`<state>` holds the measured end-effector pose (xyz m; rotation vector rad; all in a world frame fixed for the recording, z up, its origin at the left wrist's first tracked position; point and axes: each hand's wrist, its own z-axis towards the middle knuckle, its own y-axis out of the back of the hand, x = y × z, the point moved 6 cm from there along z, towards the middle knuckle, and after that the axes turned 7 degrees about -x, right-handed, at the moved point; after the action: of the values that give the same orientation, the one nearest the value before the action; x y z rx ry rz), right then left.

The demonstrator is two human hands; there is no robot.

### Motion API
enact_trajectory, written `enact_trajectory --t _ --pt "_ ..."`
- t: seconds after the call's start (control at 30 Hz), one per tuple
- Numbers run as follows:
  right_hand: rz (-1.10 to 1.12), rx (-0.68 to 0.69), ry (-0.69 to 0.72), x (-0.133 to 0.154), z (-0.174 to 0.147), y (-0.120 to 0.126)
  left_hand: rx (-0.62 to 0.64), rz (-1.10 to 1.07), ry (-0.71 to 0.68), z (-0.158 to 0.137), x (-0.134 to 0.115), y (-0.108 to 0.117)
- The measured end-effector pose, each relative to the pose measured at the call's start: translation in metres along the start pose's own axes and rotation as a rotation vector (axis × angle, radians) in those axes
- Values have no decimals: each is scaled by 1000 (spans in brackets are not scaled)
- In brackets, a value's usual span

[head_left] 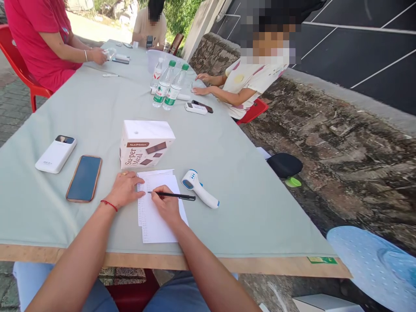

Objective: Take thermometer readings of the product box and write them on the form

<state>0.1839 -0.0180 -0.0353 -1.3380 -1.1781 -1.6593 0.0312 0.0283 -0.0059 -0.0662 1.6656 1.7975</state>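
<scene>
The pen (182, 196) slants over the paper (159, 232), its tip by the sheet's upper left part. The right of the two hands (165, 203) pinches it between thumb and fingers, back of the hand upward, forearm reaching in from the lower right. The left hand (126, 189) rests palm down, thumb spread from the fingers, their tips on the paper's left edge; its forearm rises from the lower left. A box (146, 145) stands just beyond the paper, a thermometer (202, 190) lies right of it, and a phone (84, 178) lies left of the left hand, all on the worktop (260, 225).
</scene>
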Motion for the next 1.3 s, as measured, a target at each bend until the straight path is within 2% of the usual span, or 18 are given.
enact_trajectory --t 0.5,1.3 --pt "9 16 -25 3 -2 0 10 -5 10 0 1 0" --pt "-10 -50 -22 1 -2 6 14 -20 15 0 -1 2"
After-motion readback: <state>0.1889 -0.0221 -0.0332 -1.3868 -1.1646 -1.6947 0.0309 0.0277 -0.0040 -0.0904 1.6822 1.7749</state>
